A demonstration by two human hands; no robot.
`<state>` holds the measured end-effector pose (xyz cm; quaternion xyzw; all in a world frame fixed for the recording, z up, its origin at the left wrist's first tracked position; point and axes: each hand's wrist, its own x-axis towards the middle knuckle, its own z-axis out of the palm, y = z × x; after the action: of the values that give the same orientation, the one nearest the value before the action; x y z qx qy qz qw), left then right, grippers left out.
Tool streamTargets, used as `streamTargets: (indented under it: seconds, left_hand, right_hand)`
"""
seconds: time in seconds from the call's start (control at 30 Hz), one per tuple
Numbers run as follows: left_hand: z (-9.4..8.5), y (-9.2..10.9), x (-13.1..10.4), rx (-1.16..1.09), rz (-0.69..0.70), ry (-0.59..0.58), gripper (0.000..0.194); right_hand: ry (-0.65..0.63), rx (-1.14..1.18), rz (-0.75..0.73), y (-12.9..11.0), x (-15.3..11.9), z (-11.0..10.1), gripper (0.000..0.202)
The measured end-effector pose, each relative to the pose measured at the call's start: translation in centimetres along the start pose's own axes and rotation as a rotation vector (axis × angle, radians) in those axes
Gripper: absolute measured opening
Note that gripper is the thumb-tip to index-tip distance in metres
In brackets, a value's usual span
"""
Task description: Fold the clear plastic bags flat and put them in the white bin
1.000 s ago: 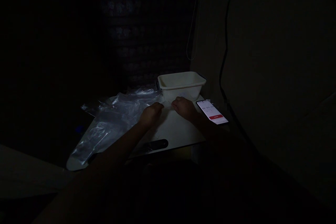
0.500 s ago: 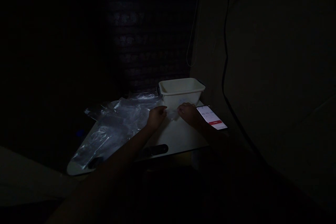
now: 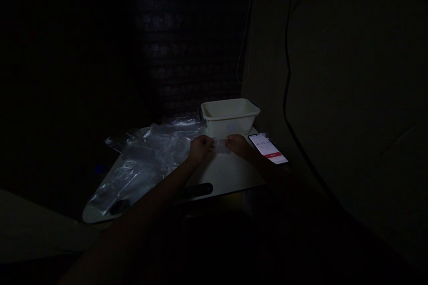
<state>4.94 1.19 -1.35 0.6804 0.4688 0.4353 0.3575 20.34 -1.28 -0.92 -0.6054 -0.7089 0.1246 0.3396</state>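
A small piece of clear plastic, seemingly a folded plastic bag [image 3: 220,145], stretches between my two hands above the white table [image 3: 222,173]. My left hand [image 3: 200,148] pinches its left end with the fingers closed. At the other end, my right hand [image 3: 237,144] is closed on it too. Left of my hands lies a loose heap of clear plastic bags [image 3: 150,151], spread over the table's left half. Just beyond my hands stands a whitish plastic tub [image 3: 230,124]. The dim light hides the finer details of the fingers.
A lit phone [image 3: 269,149] with a timer lies at the table's right edge. Dark oblong openings, likely a handle slot [image 3: 202,189], run near the front edge. A dark cable [image 3: 286,75] hangs along the right wall [image 3: 351,75].
The plastic between my hands now looks flatter and more spread out. My right hand has shifted slightly down; its fingers have closed in on the plastic. The view has shifted very slightly.
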Motion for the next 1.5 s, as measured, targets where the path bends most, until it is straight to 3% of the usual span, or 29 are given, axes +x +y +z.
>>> streamTargets:
  seconds: [0.23, 0.5, 0.63, 0.77, 0.87, 0.93, 1.03, 1.2, 1.33, 1.5]
  left_hand:
    - [-1.2, -0.4, 0.3, 0.077, 0.02, 0.084, 0.007]
    - [-2.5, 0.0, 0.2, 0.043, 0.025, 0.159, 0.028]
    - [-2.8, 0.0, 0.2, -0.013, -0.041, 0.19, 0.035]
    - [-2.5, 0.1, 0.1, -0.14, -0.23, 0.144, 0.039]
    - [-2.3, 0.2, -0.2, -0.212, -0.391, 0.093, 0.033]
    - [-2.2, 0.2, -0.4, -0.214, -0.442, 0.047, 0.026]
    - [-2.0, 0.3, -0.7, -0.203, -0.458, 0.002, 0.013]
    - [-1.7, 0.1, -0.8, -0.17, -0.465, -0.031, 0.01]
    - [-1.5, -0.3, -0.7, -0.118, -0.465, -0.068, 0.021]
    - [-1.6, -0.4, -0.7, -0.084, -0.407, -0.055, 0.029]
  right_hand:
    - [0.032, -0.06, 0.027, 0.7, -0.2, -0.8, 0.019]
    - [0.102, -0.03, -0.008, 1.5, 0.2, -0.7, 0.022]
    - [0.088, 0.038, -0.013, 1.6, 0.3, -1.0, 0.027]
    - [0.049, 0.063, 0.013, 1.6, 0.1, -1.2, 0.031]
    - [0.082, -0.046, -0.016, 1.7, -0.2, -1.0, 0.032]
    - [0.081, -0.16, -0.073, 1.7, -0.5, -0.8, 0.045]
    - [-0.042, -0.366, -0.161, 1.6, -1.1, -0.5, 0.058]
    - [-0.227, -0.556, -0.129, 1.2, -1.9, -0.3, 0.039]
    - [-0.236, -0.571, -0.122, 1.2, -1.7, 0.0, 0.024]
    - [-0.174, -0.47, -0.106, 1.5, -0.8, -0.2, 0.023]
